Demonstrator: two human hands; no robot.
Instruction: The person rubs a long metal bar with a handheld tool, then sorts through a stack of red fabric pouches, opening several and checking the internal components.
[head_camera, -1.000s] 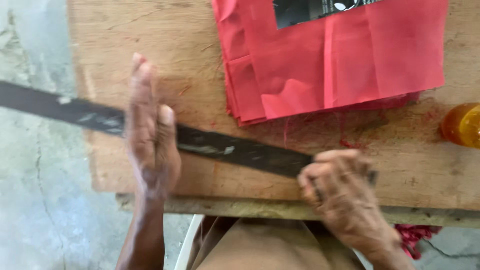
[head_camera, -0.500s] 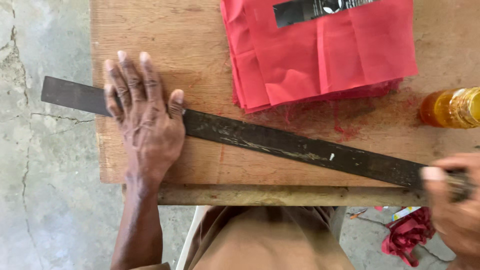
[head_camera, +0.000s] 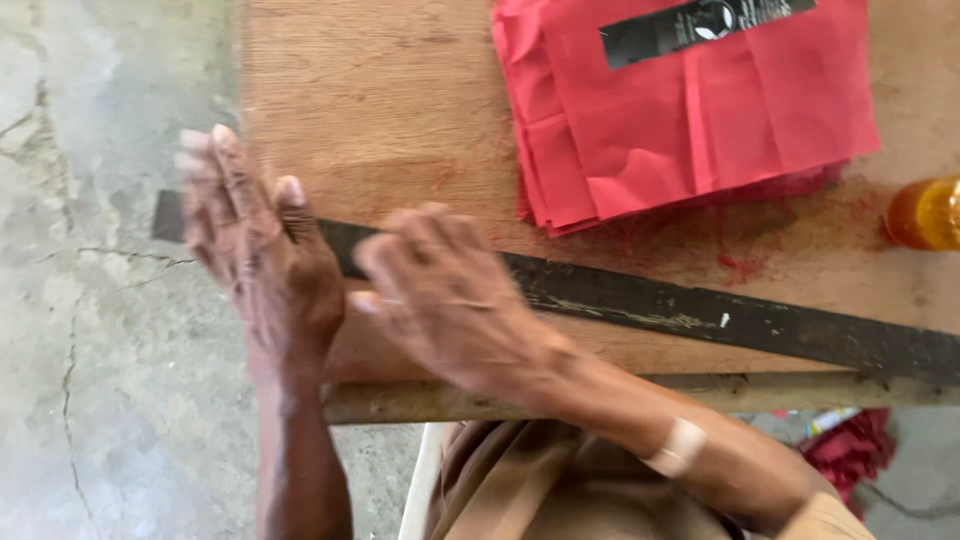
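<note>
A long dark metal bar (head_camera: 700, 312) lies slantwise across the near part of a wooden board (head_camera: 400, 120). My left hand (head_camera: 262, 250) rests flat on the bar's left end, fingers spread, near the board's left edge. My right hand (head_camera: 450, 295) hovers blurred over the bar just right of the left hand, fingers loosely curled, holding nothing that I can see. A stack of red paper sheets (head_camera: 690, 110) with a black strip (head_camera: 700, 25) on top lies at the far right of the board.
An orange bottle (head_camera: 925, 212) lies at the board's right edge. Red paper dust (head_camera: 740, 265) stains the wood below the stack. Cracked concrete floor (head_camera: 100, 300) spreads to the left. Red scraps (head_camera: 850, 450) lie under the board at the right.
My right hand left the bar's right end and swept left to beside my left hand. The bar's right end now lies bare. My left hand stays on the left end.
</note>
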